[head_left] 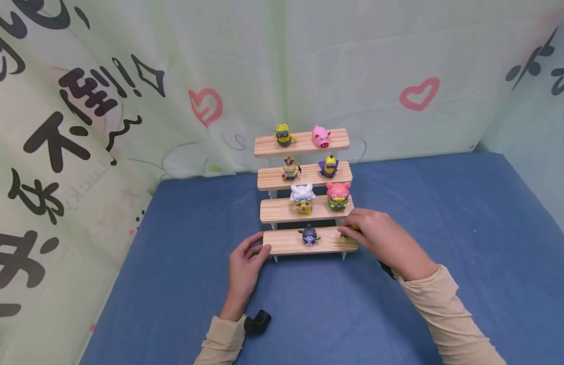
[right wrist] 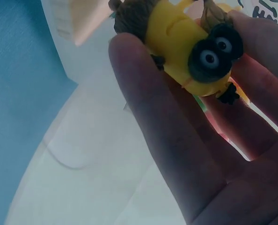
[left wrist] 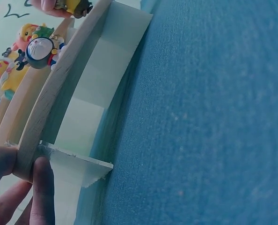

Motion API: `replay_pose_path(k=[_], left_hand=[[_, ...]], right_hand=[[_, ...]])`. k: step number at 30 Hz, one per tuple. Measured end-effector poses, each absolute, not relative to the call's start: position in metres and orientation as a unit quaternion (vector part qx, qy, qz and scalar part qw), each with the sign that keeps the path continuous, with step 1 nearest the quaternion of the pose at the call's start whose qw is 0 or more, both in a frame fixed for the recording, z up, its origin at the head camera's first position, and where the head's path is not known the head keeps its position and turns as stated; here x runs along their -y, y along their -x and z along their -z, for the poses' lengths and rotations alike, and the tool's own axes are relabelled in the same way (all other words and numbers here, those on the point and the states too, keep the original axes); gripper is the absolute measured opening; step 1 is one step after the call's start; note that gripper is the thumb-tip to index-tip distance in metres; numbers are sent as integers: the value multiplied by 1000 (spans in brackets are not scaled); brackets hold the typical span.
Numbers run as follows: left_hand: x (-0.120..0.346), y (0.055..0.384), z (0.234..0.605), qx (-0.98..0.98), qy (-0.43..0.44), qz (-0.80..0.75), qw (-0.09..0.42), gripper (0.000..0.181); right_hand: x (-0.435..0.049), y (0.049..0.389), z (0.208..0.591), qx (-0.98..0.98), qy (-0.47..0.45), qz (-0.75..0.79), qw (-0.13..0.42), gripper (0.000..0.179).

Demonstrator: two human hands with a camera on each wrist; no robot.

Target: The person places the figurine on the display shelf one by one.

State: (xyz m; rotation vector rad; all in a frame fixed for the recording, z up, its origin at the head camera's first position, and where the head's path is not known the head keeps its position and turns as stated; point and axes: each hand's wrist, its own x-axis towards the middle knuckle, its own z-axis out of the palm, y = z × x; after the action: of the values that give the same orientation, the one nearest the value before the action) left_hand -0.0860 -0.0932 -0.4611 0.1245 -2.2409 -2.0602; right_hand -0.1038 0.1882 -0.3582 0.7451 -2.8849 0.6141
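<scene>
A four-tier wooden display stand (head_left: 284, 242) holds small toy figures. My left hand (head_left: 245, 264) pinches the left end of its lowest shelf; the left wrist view shows thumb and fingers on the board's end (left wrist: 29, 157). Between the fingers of my right hand (head_left: 381, 237) is a yellow minion figure (right wrist: 176, 42) with black goggles and a brown lower part. That hand is over the right end of the lowest shelf, and whether the minion touches the board I cannot tell. Near the middle of this shelf stands a dark blue figure (head_left: 309, 235) with a white face.
On the third shelf are a white-hooded figure (head_left: 303, 198) and a pink one (head_left: 338, 196). Two minions (head_left: 289, 170) occupy the second shelf. A minion (head_left: 283, 135) and a pink pig (head_left: 321, 136) stand on top. Blue cloth (head_left: 195, 263) covers the table; a printed curtain (head_left: 309, 61) hangs behind.
</scene>
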Motion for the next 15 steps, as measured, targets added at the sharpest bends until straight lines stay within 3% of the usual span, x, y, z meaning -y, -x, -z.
replay_pose_path(k=[15], left_hand=[[94,86,460,732,-39,678,49,40]], right_hand=[[-175,111,365,945,-255,-199,48,9]])
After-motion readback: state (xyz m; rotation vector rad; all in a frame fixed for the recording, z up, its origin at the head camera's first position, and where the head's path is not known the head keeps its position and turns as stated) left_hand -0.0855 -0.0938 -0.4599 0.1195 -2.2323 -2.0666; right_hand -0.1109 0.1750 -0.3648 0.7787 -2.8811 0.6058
